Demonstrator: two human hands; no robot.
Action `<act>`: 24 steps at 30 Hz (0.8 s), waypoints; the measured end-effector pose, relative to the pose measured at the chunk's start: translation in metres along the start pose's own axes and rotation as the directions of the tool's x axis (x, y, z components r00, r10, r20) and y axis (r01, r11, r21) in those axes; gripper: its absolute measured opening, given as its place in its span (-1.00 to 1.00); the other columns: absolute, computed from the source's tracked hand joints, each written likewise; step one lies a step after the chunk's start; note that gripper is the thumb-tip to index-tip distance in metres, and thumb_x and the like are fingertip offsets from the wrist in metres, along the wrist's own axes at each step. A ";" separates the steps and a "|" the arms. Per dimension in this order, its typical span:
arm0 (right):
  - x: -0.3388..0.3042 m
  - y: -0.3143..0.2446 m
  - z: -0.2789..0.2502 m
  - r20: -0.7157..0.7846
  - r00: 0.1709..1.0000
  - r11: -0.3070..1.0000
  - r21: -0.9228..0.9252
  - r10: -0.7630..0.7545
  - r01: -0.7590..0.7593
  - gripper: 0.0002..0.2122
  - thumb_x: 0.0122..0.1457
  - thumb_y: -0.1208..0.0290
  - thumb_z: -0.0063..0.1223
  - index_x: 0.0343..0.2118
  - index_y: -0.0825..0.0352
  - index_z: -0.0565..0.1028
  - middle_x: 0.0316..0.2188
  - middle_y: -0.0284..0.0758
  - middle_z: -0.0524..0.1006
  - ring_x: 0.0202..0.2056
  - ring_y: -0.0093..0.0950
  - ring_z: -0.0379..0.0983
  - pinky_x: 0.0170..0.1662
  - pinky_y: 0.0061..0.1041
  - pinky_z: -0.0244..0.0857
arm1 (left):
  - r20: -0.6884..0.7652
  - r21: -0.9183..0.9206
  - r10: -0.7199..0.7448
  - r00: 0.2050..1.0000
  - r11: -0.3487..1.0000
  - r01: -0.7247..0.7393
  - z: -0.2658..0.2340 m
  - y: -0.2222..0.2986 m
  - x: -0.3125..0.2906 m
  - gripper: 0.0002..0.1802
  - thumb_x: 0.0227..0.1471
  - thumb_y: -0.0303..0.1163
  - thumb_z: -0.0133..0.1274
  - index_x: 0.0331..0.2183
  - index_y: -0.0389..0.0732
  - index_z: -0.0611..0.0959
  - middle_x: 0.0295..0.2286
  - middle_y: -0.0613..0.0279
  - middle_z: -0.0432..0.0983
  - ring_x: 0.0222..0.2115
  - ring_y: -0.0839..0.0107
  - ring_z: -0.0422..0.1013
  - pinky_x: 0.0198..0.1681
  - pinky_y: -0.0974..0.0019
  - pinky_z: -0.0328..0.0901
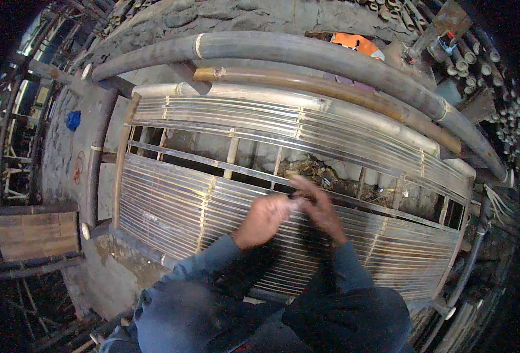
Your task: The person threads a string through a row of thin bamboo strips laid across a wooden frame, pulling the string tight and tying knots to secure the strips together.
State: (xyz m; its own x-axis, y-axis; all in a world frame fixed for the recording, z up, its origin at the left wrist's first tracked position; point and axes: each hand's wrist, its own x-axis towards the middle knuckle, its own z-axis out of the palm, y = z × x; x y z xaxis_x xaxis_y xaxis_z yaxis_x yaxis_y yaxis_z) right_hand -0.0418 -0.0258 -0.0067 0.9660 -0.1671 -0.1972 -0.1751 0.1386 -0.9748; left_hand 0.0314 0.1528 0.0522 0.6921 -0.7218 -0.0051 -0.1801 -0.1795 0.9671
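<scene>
Both hands come together above the middle of a bamboo bench [172, 191] with a seat of thin split slats. My left hand [264, 220] is closed, its fingertips pointing toward the right hand. Facing it, my right hand [320, 209] has bent, somewhat blurred fingers drawn in to the left fingertips. A small pale thing [296, 204] shows between the fingertips, too small and blurred to name. Under the hands runs a lengthwise gap in the slats, crossed by a loose-looking long strip [201, 160] and several crosspieces.
Thick dark bamboo poles [283, 47] form the bench's far rail, with a brown pole [330, 88] below. Bundled bamboo [477, 65] lies at the far right. An orange object [357, 44] rests behind the rail. A small woven-topped bamboo piece [36, 235] stands at left, near a blue scrap [73, 120].
</scene>
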 end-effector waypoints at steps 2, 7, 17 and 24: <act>0.014 0.008 0.015 0.265 0.948 0.938 -0.246 -0.177 0.245 -0.57 0.24 0.34 0.13 0.14 0.39 0.42 -0.14 -0.24 0.59 -0.18 -0.40 0.52 -0.02 -0.34 0.39 | -0.072 -0.164 -0.097 0.993 0.983 0.084 -0.023 0.017 0.026 -0.65 0.28 -0.29 0.02 -0.48 -0.34 0.57 -0.64 0.26 0.41 -0.56 0.51 0.34 -0.46 0.34 0.25; -0.004 0.002 0.024 0.410 0.911 0.816 -0.512 -0.041 0.267 -0.81 0.19 0.34 0.06 -0.25 0.32 0.61 -0.37 -0.22 0.58 -0.31 -0.30 0.49 -0.19 -0.27 0.35 | -0.165 -0.011 -0.033 0.986 0.999 0.032 -0.059 0.018 0.021 -0.72 0.21 -0.32 0.11 -0.48 -0.30 0.58 -0.52 0.26 0.50 -0.44 0.52 0.40 -0.33 0.37 0.31; -0.049 -0.060 0.002 0.830 0.511 0.867 -0.410 0.225 0.284 -0.71 0.24 0.34 0.08 -0.02 0.31 0.55 -0.03 -0.13 0.57 0.01 -0.18 0.50 0.03 -0.23 0.39 | -0.820 0.499 -0.109 0.561 0.343 0.796 -0.255 -0.132 -0.086 -0.60 -0.06 -0.29 0.17 -0.23 -0.39 0.57 -0.19 -0.26 0.45 -0.14 -0.16 0.43 -0.04 -0.08 0.34; 0.036 -0.160 0.013 0.740 0.628 0.601 -0.622 0.241 0.502 -0.69 0.20 0.33 0.14 -0.02 0.32 0.56 -0.09 -0.09 0.59 -0.07 -0.12 0.54 -0.02 -0.20 0.40 | -0.624 0.736 -0.071 0.778 0.281 0.616 -0.285 -0.167 -0.079 -0.79 -0.04 -0.40 0.11 -0.41 -0.39 0.63 -0.36 -0.21 0.56 -0.29 -0.15 0.52 -0.18 -0.06 0.45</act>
State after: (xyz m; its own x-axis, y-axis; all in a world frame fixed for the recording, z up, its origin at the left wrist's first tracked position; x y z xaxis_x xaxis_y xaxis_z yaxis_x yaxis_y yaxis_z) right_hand 0.0231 -0.0417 0.1436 0.7051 0.6508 -0.2818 0.2610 -0.6076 -0.7502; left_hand 0.2063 0.4302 -0.0362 0.9876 -0.1315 0.0861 -0.1386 -0.9869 0.0820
